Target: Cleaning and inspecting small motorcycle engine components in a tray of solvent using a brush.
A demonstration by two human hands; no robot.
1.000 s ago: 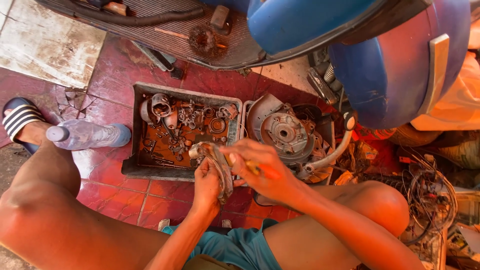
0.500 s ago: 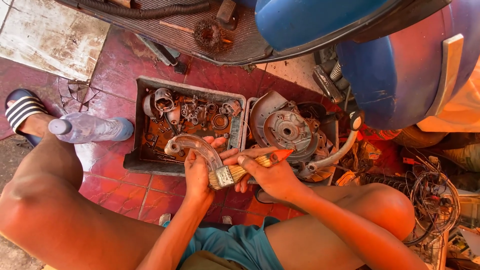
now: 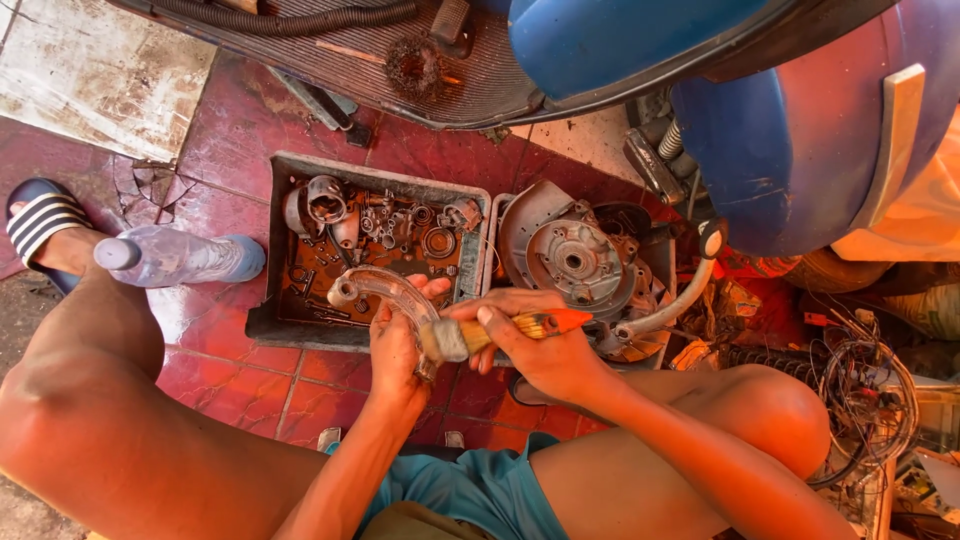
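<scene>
My left hand grips a curved metal brake shoe, held over the near edge of a grey tray. My right hand holds a paintbrush with an orange handle; its pale bristles press against the curved part beside my left thumb. The tray holds several small greasy engine parts in brown liquid.
A round metal engine hub lies right of the tray. A clear plastic bottle lies on the red tiles at left, by my sandalled foot. A blue scooter body looms above, and tangled wires sit at right.
The curved part has been lifted and turned outward in my left hand. The brush in my right hand has swung level and now touches it.
</scene>
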